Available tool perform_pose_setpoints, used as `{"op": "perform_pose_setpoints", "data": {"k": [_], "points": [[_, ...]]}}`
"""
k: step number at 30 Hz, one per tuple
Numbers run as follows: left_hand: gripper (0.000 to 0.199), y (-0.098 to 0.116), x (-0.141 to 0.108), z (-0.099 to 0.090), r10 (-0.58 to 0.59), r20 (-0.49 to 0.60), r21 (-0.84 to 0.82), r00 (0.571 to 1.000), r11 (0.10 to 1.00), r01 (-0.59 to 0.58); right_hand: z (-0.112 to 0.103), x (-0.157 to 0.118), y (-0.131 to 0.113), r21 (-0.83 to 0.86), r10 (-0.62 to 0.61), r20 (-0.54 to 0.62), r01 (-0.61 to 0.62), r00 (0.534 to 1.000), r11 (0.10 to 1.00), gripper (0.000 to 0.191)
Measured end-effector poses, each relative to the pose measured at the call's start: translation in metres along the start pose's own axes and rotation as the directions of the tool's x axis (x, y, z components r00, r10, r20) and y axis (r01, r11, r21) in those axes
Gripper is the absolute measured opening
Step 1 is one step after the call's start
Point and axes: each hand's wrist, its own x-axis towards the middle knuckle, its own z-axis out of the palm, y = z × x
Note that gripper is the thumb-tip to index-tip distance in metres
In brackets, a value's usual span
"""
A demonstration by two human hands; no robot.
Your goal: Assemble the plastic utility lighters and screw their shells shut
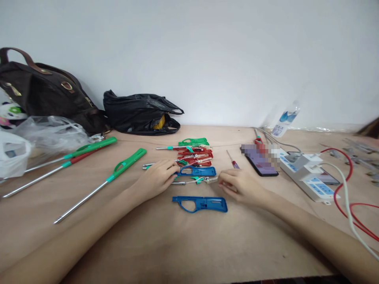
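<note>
Blue casing (pixel 205 171) ends behind left fingers (pixel 171 171) — right fingers (pixel 227 178) curled too, both grips unclear.

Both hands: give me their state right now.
Left hand: fingers curled by the farther blue casing; grip cannot be told.
Right hand: fingers curled; whether it holds anything cannot be told.

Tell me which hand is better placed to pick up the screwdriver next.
Likely the right hand: it is close to the screwdriver. The left hand is farther off, by the left end of the upper blue casing.
</note>
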Motion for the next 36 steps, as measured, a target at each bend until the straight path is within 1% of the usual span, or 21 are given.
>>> {"op": "perform_pose_setpoints", "data": {"k": [2,3,5,8,11,15,20,25,27,30,33,36], "points": [[0.024,0.002,0.0,-0.002,0.021,-0.006,-0.009,1.0,1.0,-0.021,0.006,0.0,0.008,-0.152,0.038,-0.105,-0.054,0.994,0.987,0.014],[0.024,0.003,-0.001,-0.004,0.039,0.003,-0.013,0.999,0.999,-0.039,0.009,0.001,0.012,-0.219,0.039,-0.132,-0.067,0.991,0.973,0.014],[0.022,0.004,-0.001,-0.007,0.081,0.033,-0.016,0.996,0.997,-0.08,0.015,0.001,0.018,-0.298,0.03,-0.135,-0.069,0.99,0.952,0.014],[0.019,0.005,-0.001,-0.01,0.123,0.072,0.004,0.99,0.992,-0.123,0.023,0.003,0.021,-0.298,0.024,-0.122,-0.06,0.992,0.953,0.01],[0.019,0.006,-0.001,-0.01,0.142,0.066,0.01,0.988,0.99,-0.143,0.028,0.005,0.021,-0.301,0.015,-0.148,-0.06,0.989,0.952,0.008],[0.023,0.008,-0.002,-0.006,0.155,0.042,0.005,0.987,0.988,-0.155,0.031,0.006,0.021,-0.316,-0.008,-0.178,-0.049,0.984,0.948,0.01],[0.029,0.009,-0.001,0.001,0.164,0.03,0.006,0.986,0.986,-0.165,0.028,0.007,0.017,-0.299,0.009,-0.237,-0.082,0.971,0.951,0.018],[0.031,0.014,0.001,-0.004,0.106,-0.018,0.004,0.994,0.994,-0.106,0.017,0.005,0.011,-0.205,0.066,-0.28,-0.127,0.958,0.971,0.016],[0.03,0.016,0.002,-0.009,0.074,-0.04,-0.02,0.996,0.997,-0.074,0.014,0.004,0.008,-0.163,0.089,-0.316,-0.146,0.945,0.976,0.014],[0.028,0.019,0.002,-0.015,0.029,-0.041,-0.078,0.999,0.996,-0.032,0.01,0.004,0.001,-0.072,0.128,-0.348,-0.163,0.929,0.984,0.012],[0.024,0.021,0.002,-0.016,-0.006,-0.05,-0.16,0.999,0.987,-0.002,0.006,0.003,-0.009,0.093,0.195,-0.329,-0.174,0.924,0.98,0.011],[0.022,0.021,0.002,-0.015,-0.037,-0.089,-0.237,0.995,0.971,0.015,0.002,0.002,-0.02,0.23,0.236,-0.27,-0.175,0.933,0.957,0.009]]}}
